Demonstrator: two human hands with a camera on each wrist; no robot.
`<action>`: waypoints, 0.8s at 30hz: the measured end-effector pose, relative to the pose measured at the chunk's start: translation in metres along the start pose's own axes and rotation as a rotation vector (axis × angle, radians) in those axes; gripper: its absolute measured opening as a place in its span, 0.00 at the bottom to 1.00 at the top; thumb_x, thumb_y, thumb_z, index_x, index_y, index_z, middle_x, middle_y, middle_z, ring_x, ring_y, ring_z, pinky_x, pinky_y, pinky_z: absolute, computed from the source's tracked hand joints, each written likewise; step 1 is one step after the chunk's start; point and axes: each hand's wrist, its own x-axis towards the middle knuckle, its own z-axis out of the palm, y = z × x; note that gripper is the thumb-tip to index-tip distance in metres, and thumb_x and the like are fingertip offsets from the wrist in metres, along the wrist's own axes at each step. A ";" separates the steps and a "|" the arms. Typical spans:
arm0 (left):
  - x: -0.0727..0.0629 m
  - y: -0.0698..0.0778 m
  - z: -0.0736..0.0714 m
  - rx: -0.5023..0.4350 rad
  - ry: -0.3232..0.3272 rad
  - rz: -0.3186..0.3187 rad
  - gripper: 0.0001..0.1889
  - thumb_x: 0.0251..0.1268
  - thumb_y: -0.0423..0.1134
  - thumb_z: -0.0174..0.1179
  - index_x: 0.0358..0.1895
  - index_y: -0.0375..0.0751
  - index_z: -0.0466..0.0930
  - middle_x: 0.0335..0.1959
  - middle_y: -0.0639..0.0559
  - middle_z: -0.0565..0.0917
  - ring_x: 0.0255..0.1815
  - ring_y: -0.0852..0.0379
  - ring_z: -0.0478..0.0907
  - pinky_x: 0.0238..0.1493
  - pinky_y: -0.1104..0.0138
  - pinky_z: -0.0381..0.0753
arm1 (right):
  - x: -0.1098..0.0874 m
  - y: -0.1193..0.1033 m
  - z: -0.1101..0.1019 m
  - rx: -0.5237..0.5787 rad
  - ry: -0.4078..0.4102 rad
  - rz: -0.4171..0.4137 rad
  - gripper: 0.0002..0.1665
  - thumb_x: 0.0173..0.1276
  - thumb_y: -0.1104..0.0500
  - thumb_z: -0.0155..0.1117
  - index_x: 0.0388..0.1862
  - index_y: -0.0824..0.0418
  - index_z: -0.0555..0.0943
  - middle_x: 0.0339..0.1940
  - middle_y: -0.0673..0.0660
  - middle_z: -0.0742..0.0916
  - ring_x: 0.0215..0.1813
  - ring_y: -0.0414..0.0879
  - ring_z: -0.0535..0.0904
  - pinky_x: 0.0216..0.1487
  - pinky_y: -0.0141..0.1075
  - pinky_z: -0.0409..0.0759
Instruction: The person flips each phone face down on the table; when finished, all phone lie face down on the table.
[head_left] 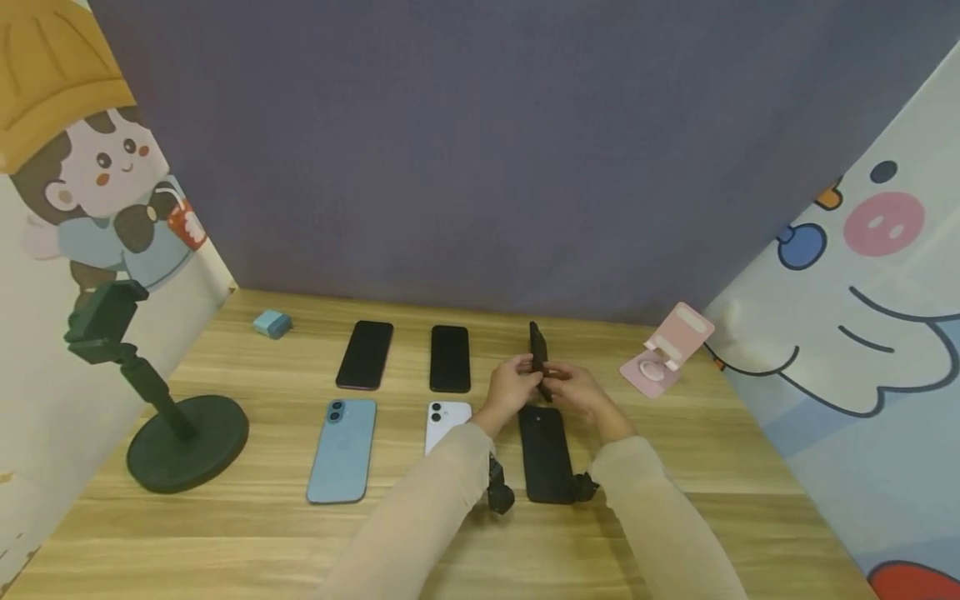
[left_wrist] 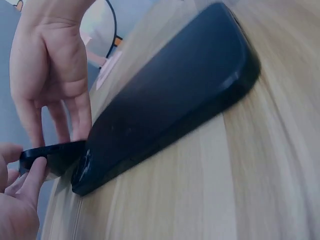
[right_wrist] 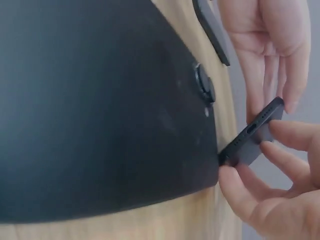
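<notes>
Handled item: a slim dark phone (head_left: 538, 346), turned up on edge so that the head view gives it as a narrow, near-black strip, leaning slightly. Location: over the back part of the wooden table (head_left: 720, 533), just beyond the top end of a black phone (head_left: 547, 457) that lies flat with its camera side up.

Appearance: the right wrist view shows the short end of the held phone, straight and matt black with rounded corners. A small charging port (right_wrist: 252, 128) sits mid-edge, with a row of tiny holes on each side. Broad face smooth and dark, with a dull greyish sheen. Whether its lower edge touches the wood cannot be told, as fingers and the flat phone cover that part.

Hands: left hand (head_left: 512, 387) pinches the phone from one side; right hand (head_left: 579, 392) grips it from the other, thumb and fingers spread along the body.

Nearby: white phone (head_left: 442, 417), camera side up, partly behind the left sleeve (head_left: 442, 492); dark-screened phone (head_left: 450, 358) behind it.
</notes>
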 end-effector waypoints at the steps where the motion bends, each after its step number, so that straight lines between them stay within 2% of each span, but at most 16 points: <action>1: 0.000 0.000 -0.001 0.022 -0.003 0.002 0.20 0.66 0.27 0.60 0.60 0.26 0.74 0.48 0.37 0.82 0.45 0.48 0.83 0.36 0.66 0.84 | 0.000 0.001 0.000 -0.033 0.008 0.011 0.29 0.73 0.67 0.54 0.70 0.73 0.64 0.66 0.78 0.68 0.63 0.67 0.70 0.58 0.49 0.75; 3: 0.000 -0.001 -0.002 0.109 -0.003 0.015 0.19 0.65 0.27 0.61 0.59 0.28 0.76 0.47 0.37 0.83 0.45 0.49 0.83 0.37 0.67 0.83 | 0.001 0.003 0.000 -0.087 0.030 0.025 0.28 0.72 0.68 0.56 0.69 0.73 0.66 0.66 0.78 0.68 0.63 0.67 0.70 0.58 0.49 0.76; 7: -0.001 -0.003 -0.006 0.345 0.012 0.037 0.17 0.64 0.30 0.62 0.55 0.32 0.80 0.44 0.40 0.84 0.42 0.51 0.82 0.40 0.66 0.81 | 0.004 0.006 0.002 -0.157 0.050 0.021 0.28 0.69 0.70 0.58 0.67 0.74 0.68 0.64 0.79 0.69 0.59 0.66 0.73 0.54 0.46 0.79; 11: -0.001 -0.005 -0.010 0.505 0.022 0.037 0.15 0.64 0.32 0.64 0.53 0.34 0.82 0.48 0.41 0.84 0.50 0.48 0.81 0.50 0.62 0.79 | 0.007 0.008 0.004 -0.192 0.071 0.027 0.29 0.66 0.72 0.60 0.66 0.74 0.69 0.62 0.79 0.71 0.56 0.64 0.75 0.50 0.43 0.81; 14: -0.001 -0.008 -0.011 0.551 0.022 0.037 0.15 0.63 0.32 0.64 0.52 0.33 0.82 0.51 0.40 0.83 0.56 0.46 0.78 0.56 0.60 0.76 | 0.008 0.009 0.006 -0.206 0.075 0.035 0.29 0.64 0.73 0.61 0.66 0.74 0.70 0.62 0.79 0.70 0.57 0.65 0.75 0.50 0.43 0.81; 20: -0.002 -0.011 -0.011 0.591 0.016 0.040 0.14 0.64 0.32 0.64 0.52 0.32 0.82 0.50 0.38 0.81 0.56 0.44 0.76 0.59 0.59 0.74 | 0.008 0.007 0.007 -0.260 0.083 0.045 0.30 0.63 0.74 0.62 0.66 0.72 0.71 0.62 0.78 0.71 0.61 0.67 0.71 0.53 0.44 0.79; 24: -0.002 -0.011 -0.011 0.609 0.013 0.036 0.14 0.64 0.32 0.63 0.52 0.32 0.81 0.50 0.37 0.79 0.56 0.44 0.75 0.59 0.59 0.73 | 0.008 0.006 0.007 -0.275 0.087 0.036 0.30 0.63 0.74 0.62 0.65 0.72 0.71 0.61 0.77 0.72 0.59 0.66 0.73 0.52 0.44 0.79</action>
